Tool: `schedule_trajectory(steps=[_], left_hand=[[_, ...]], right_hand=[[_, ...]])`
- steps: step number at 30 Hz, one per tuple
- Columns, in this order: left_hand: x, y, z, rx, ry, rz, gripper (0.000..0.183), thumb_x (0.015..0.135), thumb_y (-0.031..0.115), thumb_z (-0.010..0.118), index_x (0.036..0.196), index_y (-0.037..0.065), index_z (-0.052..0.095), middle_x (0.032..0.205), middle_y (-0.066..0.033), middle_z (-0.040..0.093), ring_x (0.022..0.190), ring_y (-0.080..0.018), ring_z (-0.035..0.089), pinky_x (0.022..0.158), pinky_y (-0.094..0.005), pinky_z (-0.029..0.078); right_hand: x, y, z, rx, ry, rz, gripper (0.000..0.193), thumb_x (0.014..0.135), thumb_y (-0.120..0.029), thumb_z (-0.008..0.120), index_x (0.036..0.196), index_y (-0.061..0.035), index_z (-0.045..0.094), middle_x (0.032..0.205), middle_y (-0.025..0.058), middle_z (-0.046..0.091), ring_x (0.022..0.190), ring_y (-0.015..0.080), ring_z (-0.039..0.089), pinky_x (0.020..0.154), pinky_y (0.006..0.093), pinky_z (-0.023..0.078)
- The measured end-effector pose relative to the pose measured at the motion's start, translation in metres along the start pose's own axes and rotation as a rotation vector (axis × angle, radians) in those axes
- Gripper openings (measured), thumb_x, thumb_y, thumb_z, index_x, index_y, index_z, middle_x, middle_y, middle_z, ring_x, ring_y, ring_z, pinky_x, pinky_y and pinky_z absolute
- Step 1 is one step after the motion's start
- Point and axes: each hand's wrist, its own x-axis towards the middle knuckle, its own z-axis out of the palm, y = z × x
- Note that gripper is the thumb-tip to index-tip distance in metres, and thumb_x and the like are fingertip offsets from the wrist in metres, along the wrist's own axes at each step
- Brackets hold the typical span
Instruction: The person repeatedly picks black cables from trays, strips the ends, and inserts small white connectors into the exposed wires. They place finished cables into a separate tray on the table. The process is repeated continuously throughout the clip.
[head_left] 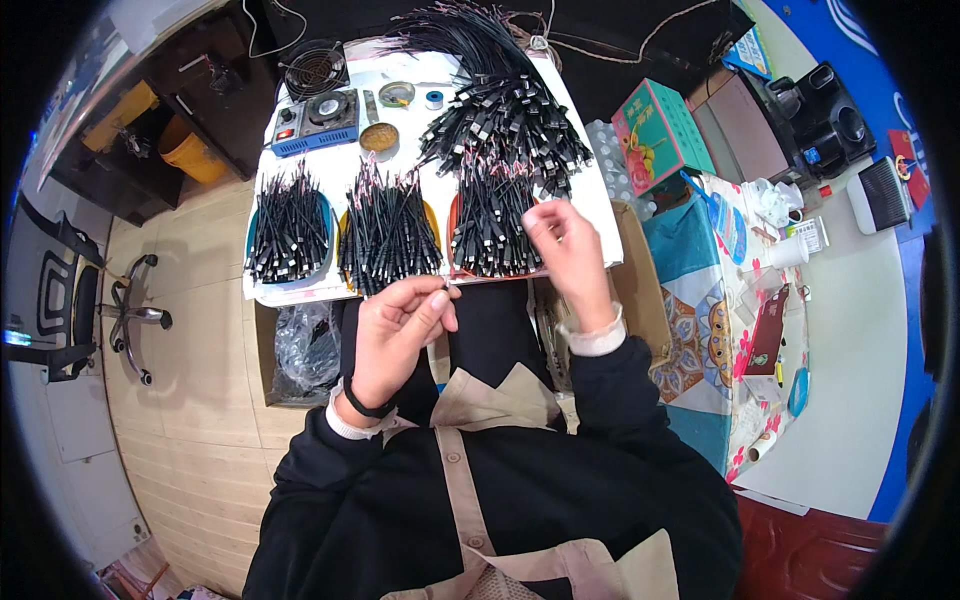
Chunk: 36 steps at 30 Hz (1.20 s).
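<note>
My left hand (pixel 400 325) is at the table's front edge, thumb and forefinger pinched on a tiny dark piece too small to name. Farther right, my right hand (pixel 568 255) hovers beside the orange tray (pixel 452 225), its fingertips pressed together at the edge of the black cables (pixel 492 215) there; whatever they grip is hidden. Left of it, a yellow tray (pixel 434 222) holds more short black cables (pixel 385 235) with reddish wire ends. A blue tray (pixel 327 215) at the left carries black cables (pixel 288 235) with metal plugs.
Behind the trays lies a big heap of black cables (pixel 505 125). Nearby stand a blue soldering device (pixel 318 125), a fan (pixel 314 70), a round tin (pixel 379 138) and a wire spool (pixel 434 99). Cardboard boxes (pixel 640 280) and a flowered side table (pixel 745 440) flank the right.
</note>
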Motion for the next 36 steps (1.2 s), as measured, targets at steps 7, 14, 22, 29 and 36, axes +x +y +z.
schedule_trajectory(steps=[7, 14, 22, 29, 36], left_hand=[[0.012, -0.006, 0.001, -0.094, 0.036, 0.016, 0.015, 0.098, 0.005, 0.054, 0.106, -0.004, 0.062, 0.076, -0.0054, 0.063, 0.056, -0.0032, 0.04, 0.051, -0.0176, 0.031], [0.01, -0.005, -0.007, -0.118, 0.074, 0.02, 0.015, 0.098, 0.006, 0.054, 0.106, -0.004, 0.062, 0.076, -0.0058, 0.063, 0.056, -0.0039, 0.041, 0.052, -0.0182, 0.033], [0.005, 0.001, -0.016, -0.144, 0.046, 0.022, 0.016, 0.099, 0.008, 0.054, 0.106, -0.004, 0.062, 0.076, -0.005, 0.063, 0.056, -0.0031, 0.041, 0.053, -0.0181, 0.034], [0.009, -0.008, -0.023, -0.225, 0.066, 0.006, 0.015, 0.099, 0.009, 0.054, 0.104, -0.004, 0.061, 0.075, -0.0038, 0.061, 0.055, -0.0029, 0.039, 0.051, -0.0183, 0.032], [0.018, -0.02, -0.024, -0.293, 0.117, -0.019, 0.016, 0.1, 0.01, 0.053, 0.104, -0.002, 0.062, 0.078, -0.0039, 0.061, 0.055, -0.0037, 0.042, 0.049, -0.0183, 0.031]], right_hand=[[0.03, 0.003, 0.007, -0.234, 0.08, -0.154, 0.014, 0.086, -0.014, 0.067, 0.082, -0.0004, 0.063, 0.072, 0.0123, 0.064, 0.062, 0.0254, 0.062, 0.058, 0.0357, 0.048], [0.065, -0.02, 0.042, -0.468, 0.029, -0.349, 0.017, 0.084, -0.019, 0.066, 0.082, -0.0027, 0.063, 0.08, 0.0157, 0.065, 0.076, 0.0357, 0.064, 0.068, 0.0444, 0.051], [0.114, -0.022, 0.056, -0.728, -0.111, -0.139, 0.024, 0.081, -0.029, 0.07, 0.078, -0.0052, 0.072, 0.083, 0.017, 0.07, 0.078, 0.0359, 0.068, 0.071, 0.0436, 0.055], [0.121, -0.026, 0.03, -0.305, -0.013, -0.131, 0.023, 0.082, -0.022, 0.073, 0.08, 0.001, 0.07, 0.069, 0.0134, 0.068, 0.062, 0.0222, 0.067, 0.06, 0.0334, 0.051], [0.11, -0.052, 0.009, -0.068, 0.081, -0.298, 0.019, 0.088, -0.016, 0.071, 0.085, 0.0026, 0.068, 0.068, 0.0019, 0.065, 0.059, 0.0063, 0.056, 0.056, 0.0223, 0.046]])
